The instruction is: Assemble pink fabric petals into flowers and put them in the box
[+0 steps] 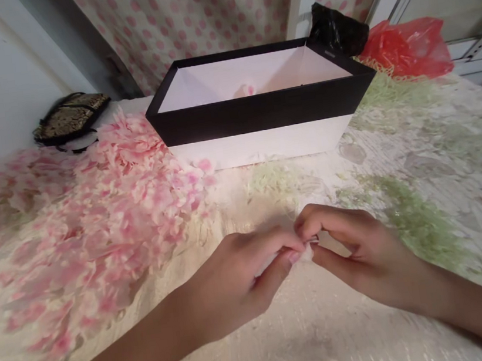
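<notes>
My left hand (pixel 253 270) and my right hand (pixel 356 248) meet low in the middle, fingertips nearly touching. Both pinch a small whitish piece (pixel 306 253), mostly covered by the fingers, so its exact kind is hard to make out. To the left spreads a large heap of pink and white artificial flower petals (pixel 108 221). Just beyond my fingers lies a small pile of pale green thin strands (pixel 276 179). A longer pile of green bits (pixel 419 222) runs beside my right hand and forearm.
A black-rimmed white box (pixel 262 142) stands open behind my hands, with a small pink bit inside. A patterned dark pouch (pixel 75 116) lies at back left. A black plastic bag (pixel 339 31) and a red plastic bag (pixel 410 51) sit at back right. Plastic sheeting (pixel 228 354) covers the table.
</notes>
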`<state>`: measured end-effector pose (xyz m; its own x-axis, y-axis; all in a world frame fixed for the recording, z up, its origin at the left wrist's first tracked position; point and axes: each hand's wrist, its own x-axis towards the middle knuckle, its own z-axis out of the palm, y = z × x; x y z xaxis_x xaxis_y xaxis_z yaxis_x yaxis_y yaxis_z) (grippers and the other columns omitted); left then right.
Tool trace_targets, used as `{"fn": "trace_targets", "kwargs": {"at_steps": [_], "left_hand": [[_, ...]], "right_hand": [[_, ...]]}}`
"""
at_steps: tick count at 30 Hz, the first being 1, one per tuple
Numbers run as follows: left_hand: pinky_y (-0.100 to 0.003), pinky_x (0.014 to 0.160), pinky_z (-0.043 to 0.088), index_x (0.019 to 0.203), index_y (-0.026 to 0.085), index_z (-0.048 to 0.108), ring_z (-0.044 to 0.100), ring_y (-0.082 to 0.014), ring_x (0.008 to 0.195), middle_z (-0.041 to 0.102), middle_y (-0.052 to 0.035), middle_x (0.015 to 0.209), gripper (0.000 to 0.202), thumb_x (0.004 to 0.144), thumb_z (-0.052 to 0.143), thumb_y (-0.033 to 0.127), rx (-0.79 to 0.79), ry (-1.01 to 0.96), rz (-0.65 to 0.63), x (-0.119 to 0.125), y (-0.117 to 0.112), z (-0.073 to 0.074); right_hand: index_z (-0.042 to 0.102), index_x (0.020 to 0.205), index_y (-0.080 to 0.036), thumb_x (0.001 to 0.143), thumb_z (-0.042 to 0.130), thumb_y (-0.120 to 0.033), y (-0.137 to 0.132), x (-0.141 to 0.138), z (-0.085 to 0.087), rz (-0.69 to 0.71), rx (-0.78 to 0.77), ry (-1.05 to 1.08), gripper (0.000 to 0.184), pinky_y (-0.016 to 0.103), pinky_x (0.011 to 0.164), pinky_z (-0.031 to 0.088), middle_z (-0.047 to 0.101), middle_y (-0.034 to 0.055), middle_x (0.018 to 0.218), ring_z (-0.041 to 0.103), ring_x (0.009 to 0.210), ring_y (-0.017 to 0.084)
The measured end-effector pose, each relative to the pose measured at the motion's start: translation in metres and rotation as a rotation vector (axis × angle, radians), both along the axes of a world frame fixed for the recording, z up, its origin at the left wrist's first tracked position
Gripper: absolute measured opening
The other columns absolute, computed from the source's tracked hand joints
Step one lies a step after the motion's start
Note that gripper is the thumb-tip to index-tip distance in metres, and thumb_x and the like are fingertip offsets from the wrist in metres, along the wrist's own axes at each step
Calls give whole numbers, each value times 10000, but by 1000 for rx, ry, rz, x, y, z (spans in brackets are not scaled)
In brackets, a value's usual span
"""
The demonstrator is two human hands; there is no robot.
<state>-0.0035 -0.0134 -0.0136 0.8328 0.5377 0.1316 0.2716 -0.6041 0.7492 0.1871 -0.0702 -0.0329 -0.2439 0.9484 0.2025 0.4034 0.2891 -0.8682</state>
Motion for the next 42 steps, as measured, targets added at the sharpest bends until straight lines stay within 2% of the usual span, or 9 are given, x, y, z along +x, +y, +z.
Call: {"fn": "trace_targets", "kwargs": {"at_steps": [5,7,10,13,23,31,34,38,42], "left_hand": [[-217,651,422,905,154,575,548,-103,735,575,0,819,136,910,445,116,172,-53,225,0,11,0],[-292,814,431,982,145,617,544,-166,922,582,-51,969,185,900,452,122,307,3,326,-1,19,-4],[-392,966,379,1141,161,606,482,-231,1108,556,-81,1179,289,894,455,142,367,149,306,-2,30,-12],[-381,974,389,1136,139,606,514,-216,1090,601,-71,1162,286,903,441,146,304,164,291,-2,35,-16],[-255,787,481,896,193,656,626,-142,851,681,5,903,167,844,539,86,209,-65,507,-6,37,-7],[-241,795,538,1090,199,606,665,-147,876,671,-21,994,272,821,628,167,-114,-221,603,-5,34,-6],[-251,774,557,993,176,649,661,-158,882,613,-47,1106,204,789,663,181,-160,-290,569,-3,34,-6],[-218,796,531,768,149,702,583,-178,1030,599,-62,1030,50,747,708,194,-211,-302,480,-1,34,-4],[-207,685,519,721,149,681,604,-126,791,613,-25,848,36,722,717,152,-375,-328,419,0,29,-2]], "right_hand": [[544,853,-187,784,451,43,1,2,-2,-25,105,-51,257,162,721,391,550,-42,899,542,825,45],[552,855,-185,783,448,47,2,2,-3,-25,119,-59,264,162,742,399,556,-36,904,548,847,50],[560,865,-184,790,437,39,2,1,-5,-17,134,-66,266,170,727,409,558,-24,900,552,835,59],[560,859,-180,798,430,19,1,0,-5,-11,155,-77,245,184,694,421,560,-6,895,556,813,75],[547,856,-173,809,422,14,-3,0,-5,-4,176,-89,230,185,658,424,557,10,893,557,787,78],[550,869,-170,815,423,20,-1,-1,-7,8,182,-89,235,192,666,416,550,12,888,551,784,77],[555,869,-172,817,426,15,-1,-1,-7,7,187,-95,233,193,658,423,553,18,885,553,784,83],[550,858,-170,820,426,21,-1,-2,-7,10,193,-79,231,187,667,429,551,15,890,554,797,78],[552,868,-179,825,427,25,-1,-2,-6,11,221,-60,244,191,704,446,548,12,923,558,835,78]]}}
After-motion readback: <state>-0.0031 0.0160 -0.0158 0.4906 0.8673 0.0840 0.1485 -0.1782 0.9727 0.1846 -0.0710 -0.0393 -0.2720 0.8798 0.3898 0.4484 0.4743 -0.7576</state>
